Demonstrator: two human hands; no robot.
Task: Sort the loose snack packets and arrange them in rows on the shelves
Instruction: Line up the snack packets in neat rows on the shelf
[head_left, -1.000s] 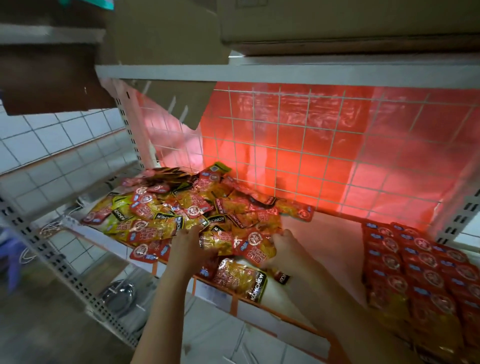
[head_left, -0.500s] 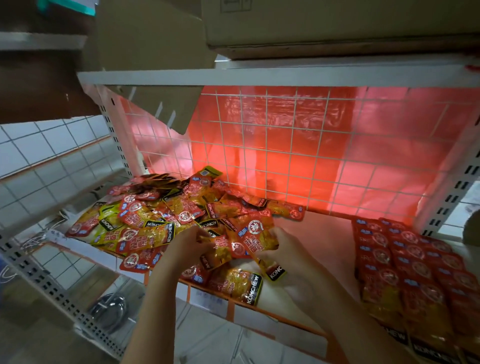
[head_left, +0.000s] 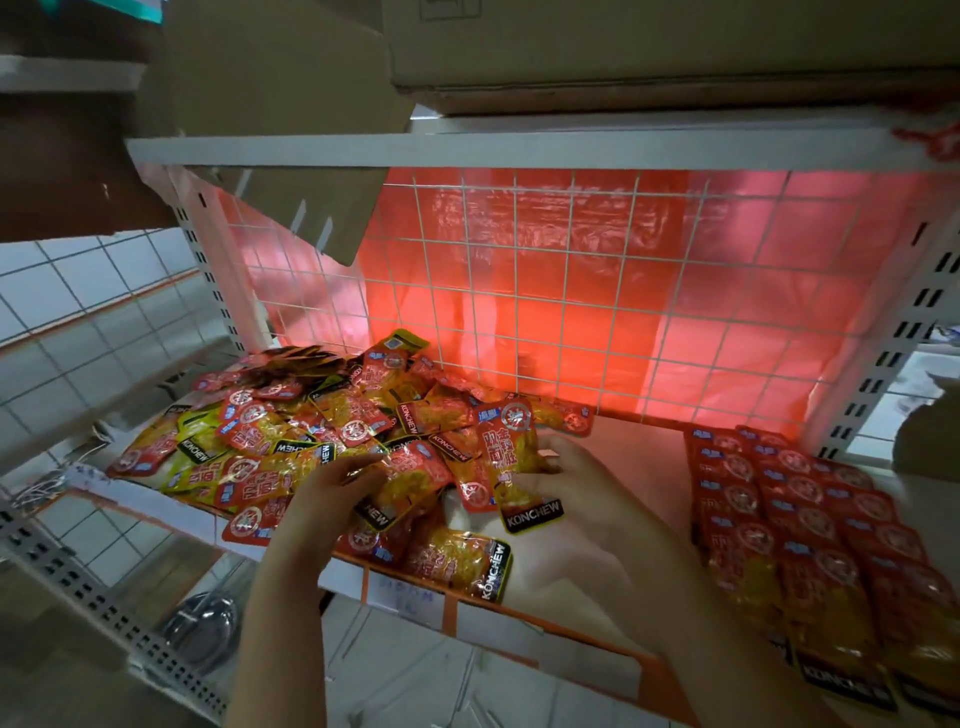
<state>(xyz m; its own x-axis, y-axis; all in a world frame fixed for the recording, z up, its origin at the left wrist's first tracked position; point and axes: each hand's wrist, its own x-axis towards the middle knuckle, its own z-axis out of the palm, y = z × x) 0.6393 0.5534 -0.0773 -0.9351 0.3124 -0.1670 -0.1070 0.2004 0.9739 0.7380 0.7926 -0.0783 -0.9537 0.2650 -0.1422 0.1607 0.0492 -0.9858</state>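
A loose heap of red and yellow snack packets (head_left: 291, 436) covers the left half of the white shelf (head_left: 639, 467). My right hand (head_left: 566, 483) holds a red packet (head_left: 511, 457) upright at the heap's right edge, its black label end pointing down. My left hand (head_left: 332, 493) rests on the heap's front, fingers curled over a packet (head_left: 410, 478). Neat overlapping rows of red packets (head_left: 795, 514) fill the shelf's right side. One packet (head_left: 457, 566) lies alone at the front lip.
A white wire grid with red plastic sheeting (head_left: 571, 291) backs the shelf. Cardboard boxes (head_left: 623, 47) sit on the shelf above, one flap (head_left: 332, 208) hanging down at the left. Perforated uprights (head_left: 883, 364) flank the bay. White tiled wall (head_left: 78, 322) lies to the left.
My right hand has lifted a red packet out of the heap and stood it up. My left hand has slid right over the front packets. The view has moved closer.
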